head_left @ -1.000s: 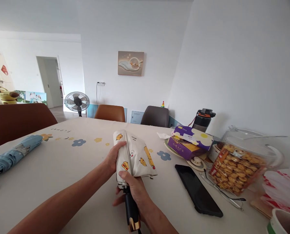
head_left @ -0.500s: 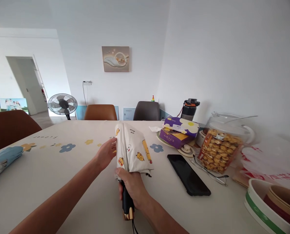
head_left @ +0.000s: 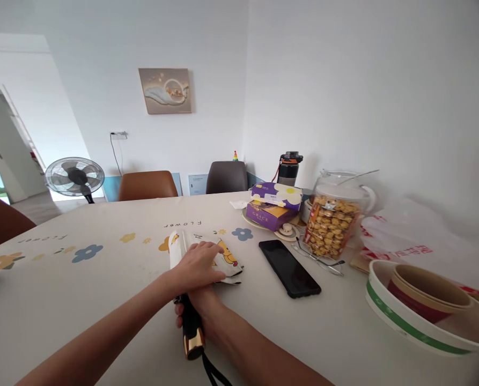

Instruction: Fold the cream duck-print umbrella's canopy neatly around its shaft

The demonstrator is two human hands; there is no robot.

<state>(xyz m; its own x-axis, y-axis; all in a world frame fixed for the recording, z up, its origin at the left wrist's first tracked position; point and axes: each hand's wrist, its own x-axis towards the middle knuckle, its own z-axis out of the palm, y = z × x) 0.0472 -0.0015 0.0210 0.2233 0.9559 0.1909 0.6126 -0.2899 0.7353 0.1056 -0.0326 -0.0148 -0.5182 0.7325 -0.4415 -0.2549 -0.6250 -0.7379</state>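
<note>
A folded umbrella with a cream canopy and yellow cartoon prints lies over the table, its black and gold handle pointing toward me. My right hand is closed around the umbrella where handle meets canopy, partly covered by my other hand. Across the top of the canopy reaches my left hand, fingers stretched to the right and thumb apart, touching the fabric. A black wrist strap hangs from the handle's end. Loose canopy edges show to the right of my left hand.
Right of the umbrella lie a black phone and eyeglasses. Beyond are a snack jar, purple boxes and a dark bottle. Nearer right sit paper bowls and a plastic bag. Chairs stand behind the table.
My left hand has moved from the canopy's left side over its top to the right. The umbrella sits lower and flatter in view. The camera has turned right.
</note>
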